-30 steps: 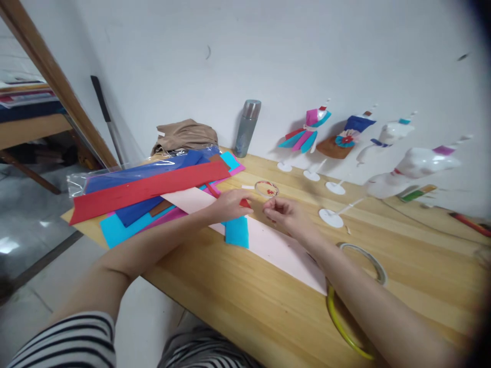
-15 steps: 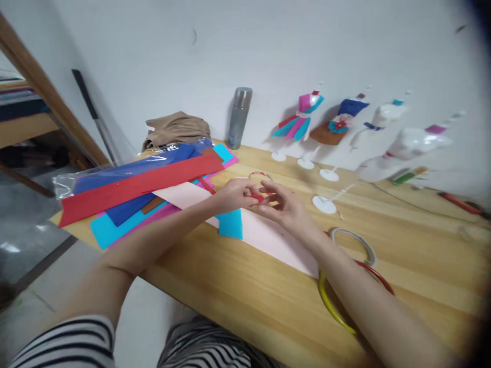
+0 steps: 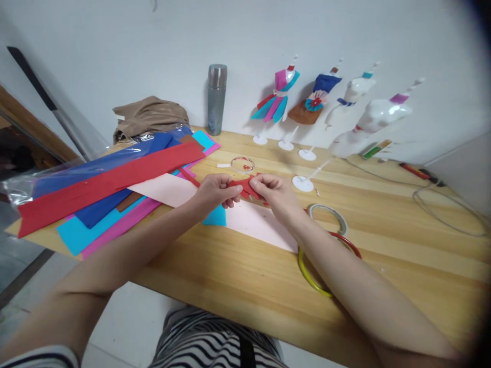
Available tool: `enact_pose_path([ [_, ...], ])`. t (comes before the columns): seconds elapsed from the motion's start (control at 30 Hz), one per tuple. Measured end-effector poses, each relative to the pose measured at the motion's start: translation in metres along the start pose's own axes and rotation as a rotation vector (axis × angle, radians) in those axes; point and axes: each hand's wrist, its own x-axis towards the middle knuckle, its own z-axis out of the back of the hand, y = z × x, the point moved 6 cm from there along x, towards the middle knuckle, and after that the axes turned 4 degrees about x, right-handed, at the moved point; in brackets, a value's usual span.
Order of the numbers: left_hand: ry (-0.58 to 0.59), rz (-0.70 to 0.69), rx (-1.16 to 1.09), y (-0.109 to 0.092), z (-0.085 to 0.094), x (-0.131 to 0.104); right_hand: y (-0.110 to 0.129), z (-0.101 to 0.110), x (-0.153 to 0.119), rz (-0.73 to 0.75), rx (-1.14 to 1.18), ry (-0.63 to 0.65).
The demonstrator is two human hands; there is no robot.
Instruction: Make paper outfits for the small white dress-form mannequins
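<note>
"What's carrying everything?"

"A wooden desk (image 3: pixel 238 266) is carrying it all. A long red strip (image 3: pixel 111 184) is lying toward the left corner, on top of coloured sheets (image 3: pixel 84 237), and a pale pink strip (image 3: pixel 261 225) is running roughly alongside the front edge."

"What's standing behind?"

"A grey bottle (image 3: pixel 217 105) is standing upright near the back edge."

"And what's being held?"

"The left hand (image 3: pixel 216 189) is curling almost closed, its thumb and fingers pinching one end of a small red piece (image 3: pixel 246 187). The right hand (image 3: pixel 275 191) is pinching the other end, thumb against bent fingers, nearly closed too."

"So where is that piece sitting?"

"It's bridging the gap between the hands, touching the fingers of both. It's hovering over the desk, between the front and back edges, showing just beyond the pink strip."
</note>
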Motion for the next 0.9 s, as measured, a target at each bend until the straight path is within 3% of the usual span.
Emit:
enact_pose_path([
  [0.1,0.008,0.008,0.073,-0.001,0.001,0.0,0.008,0.005,0.0,0.074,-0.09,-0.047],
  [0.23,0.016,0.016,0.109,-0.001,0.006,0.002,0.004,0.009,0.001,0.044,-0.067,-0.086],
  [0.5,0.046,0.113,-0.215,0.017,0.003,0.003,-0.007,-0.001,-0.003,-0.021,-0.014,-0.028],
  [0.73,0.024,0.151,-0.083,0.02,-0.001,0.0,-0.004,-0.006,-0.004,-0.084,-0.002,0.047],
  [0.9,0.003,0.123,-0.059,0.019,0.001,0.0,0.007,0.002,-0.001,-0.095,-0.042,0.053],
])
